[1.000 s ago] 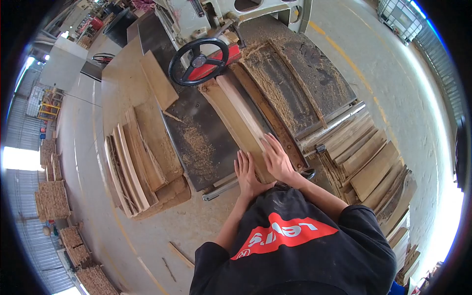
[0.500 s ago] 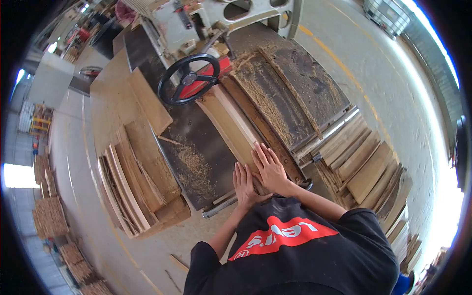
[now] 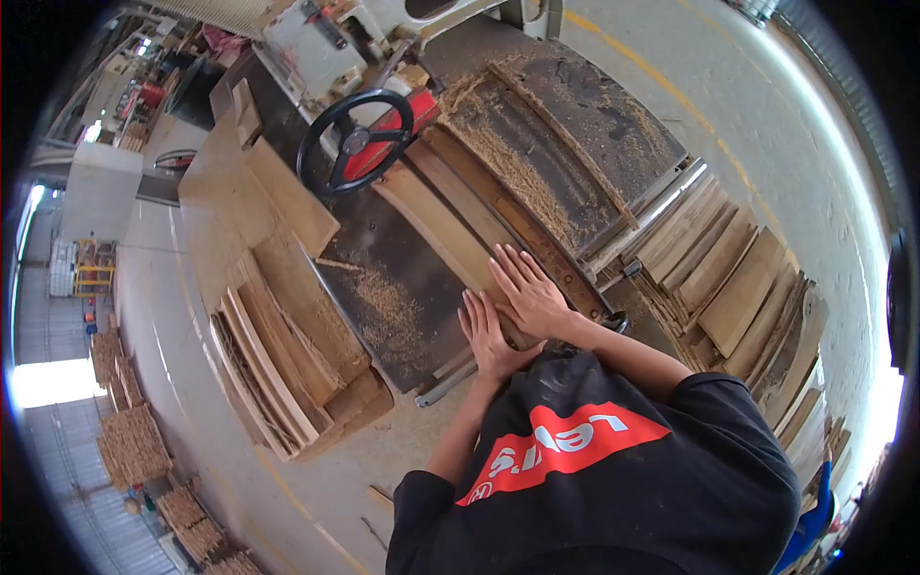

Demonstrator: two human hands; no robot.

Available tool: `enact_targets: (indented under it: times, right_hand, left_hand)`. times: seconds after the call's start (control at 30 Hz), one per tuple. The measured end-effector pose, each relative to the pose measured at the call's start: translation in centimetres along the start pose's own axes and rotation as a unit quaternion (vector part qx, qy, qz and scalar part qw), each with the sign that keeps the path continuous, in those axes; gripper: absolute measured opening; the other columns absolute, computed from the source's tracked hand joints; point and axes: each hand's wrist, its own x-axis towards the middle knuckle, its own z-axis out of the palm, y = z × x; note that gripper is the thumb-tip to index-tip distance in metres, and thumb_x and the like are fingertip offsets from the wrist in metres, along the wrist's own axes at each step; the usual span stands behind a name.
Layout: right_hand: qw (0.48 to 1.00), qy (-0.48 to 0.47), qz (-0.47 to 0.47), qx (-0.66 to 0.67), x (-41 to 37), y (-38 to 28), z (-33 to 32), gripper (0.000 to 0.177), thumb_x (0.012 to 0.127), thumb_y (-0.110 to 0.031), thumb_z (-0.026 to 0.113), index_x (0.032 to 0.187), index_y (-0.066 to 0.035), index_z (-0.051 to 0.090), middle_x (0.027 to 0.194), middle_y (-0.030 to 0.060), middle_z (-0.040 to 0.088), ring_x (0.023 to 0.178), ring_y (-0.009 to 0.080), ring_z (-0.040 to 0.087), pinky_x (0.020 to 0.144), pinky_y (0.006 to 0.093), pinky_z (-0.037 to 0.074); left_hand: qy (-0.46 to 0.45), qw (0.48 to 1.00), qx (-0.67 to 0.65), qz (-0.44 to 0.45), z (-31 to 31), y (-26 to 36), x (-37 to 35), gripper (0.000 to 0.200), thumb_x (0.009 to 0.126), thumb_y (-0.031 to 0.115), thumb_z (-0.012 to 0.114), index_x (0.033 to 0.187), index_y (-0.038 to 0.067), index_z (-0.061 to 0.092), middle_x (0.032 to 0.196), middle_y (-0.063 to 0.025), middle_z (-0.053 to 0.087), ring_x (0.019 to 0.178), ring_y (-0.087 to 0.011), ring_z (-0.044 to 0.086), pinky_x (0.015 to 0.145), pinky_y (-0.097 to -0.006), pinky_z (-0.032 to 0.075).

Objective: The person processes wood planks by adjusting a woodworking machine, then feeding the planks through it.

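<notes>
A long wooden board (image 3: 431, 222) lies on the dark metal machine table (image 3: 369, 254), its far end beside the black handwheel (image 3: 356, 142). My left hand (image 3: 491, 335) rests on the near end of the board with its fingers spread. Flat beside it, my right hand (image 3: 530, 292) lies over the board's right side, fingers stretched out. The two hands are close together. A rusty strip (image 3: 517, 216) runs along the board's right.
Sawdust covers the table (image 3: 613, 125) behind the strip. Curved offcuts (image 3: 278, 355) are piled on the left, and stacked boards (image 3: 743, 287) stand on the right. A person's blue sleeve (image 3: 810, 522) shows at the lower right.
The view has shifted and turned slightly. Between the board and the rusty strip the pale strip now looks darker and a gap shows. Both hands remain on the board's near end.
</notes>
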Motion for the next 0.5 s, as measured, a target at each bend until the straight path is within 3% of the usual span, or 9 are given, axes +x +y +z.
enact_targets:
  times: [0.1, 0.2, 0.3, 0.43, 0.5]
  right_hand:
    - [0.998, -0.009, -0.018, 0.054, -0.6, 0.8, -0.1, 0.082, 0.109, -0.037, 0.056, 0.17, 0.002, 0.02, 0.176, 0.0266, 0.023, 0.165, 0.0409, 0.019, 0.136, 0.051, 0.014]
    - [0.994, 0.004, -0.019, 0.109, -0.8, 0.6, -0.7, 0.082, 0.107, -0.033, 0.059, 0.17, 0.003, 0.019, 0.175, 0.0266, 0.025, 0.165, 0.0411, 0.02, 0.136, 0.0507, 0.015]
    - [0.992, 0.023, -0.009, 0.123, -0.7, 0.8, -0.5, 0.082, 0.107, -0.032, 0.06, 0.17, 0.003, 0.02, 0.174, 0.0269, 0.027, 0.164, 0.0407, 0.021, 0.135, 0.0509, 0.017]
    - [0.988, 0.026, 0.003, 0.155, -1.1, 1.1, -0.2, 0.081, 0.108, -0.032, 0.06, 0.169, 0.004, 0.021, 0.172, 0.027, 0.031, 0.163, 0.0417, 0.024, 0.135, 0.0505, 0.019]
    - [0.984, 0.026, 0.017, 0.176, -1.1, 0.8, -0.8, 0.081, 0.107, -0.029, 0.063, 0.168, 0.004, 0.022, 0.17, 0.0275, 0.035, 0.162, 0.0426, 0.027, 0.134, 0.051, 0.021]
  left_hand:
    - [0.005, 0.999, -0.044, 0.02, 0.4, -0.2, 0.3, 0.147, 0.061, 0.063, 0.096, 0.163, -0.015, 0.025, 0.167, -0.0416, 0.029, 0.161, -0.0549, 0.021, 0.13, -0.065, 0.016]
    - [0.014, 0.997, -0.066, 0.021, 0.6, -0.4, 0.2, 0.146, 0.058, 0.055, 0.099, 0.164, -0.012, 0.024, 0.167, -0.0428, 0.026, 0.161, -0.0555, 0.02, 0.13, -0.0649, 0.017]
    - [-0.018, 0.999, -0.04, 0.009, -0.1, -0.5, 0.5, 0.148, 0.06, 0.061, 0.097, 0.165, -0.012, 0.023, 0.166, -0.042, 0.03, 0.16, -0.0558, 0.022, 0.129, -0.0653, 0.018]
    - [-0.005, 1.0, -0.01, 0.026, -1.1, -2.2, 3.7, 0.143, 0.06, 0.056, 0.096, 0.166, -0.009, 0.025, 0.166, -0.0424, 0.031, 0.159, -0.0572, 0.024, 0.128, -0.0655, 0.021]
    - [-0.005, 0.997, 0.076, 0.024, -1.5, -4.0, 6.5, 0.143, 0.061, 0.057, 0.094, 0.167, -0.008, 0.023, 0.165, -0.0414, 0.033, 0.16, -0.0539, 0.026, 0.129, -0.0647, 0.02]
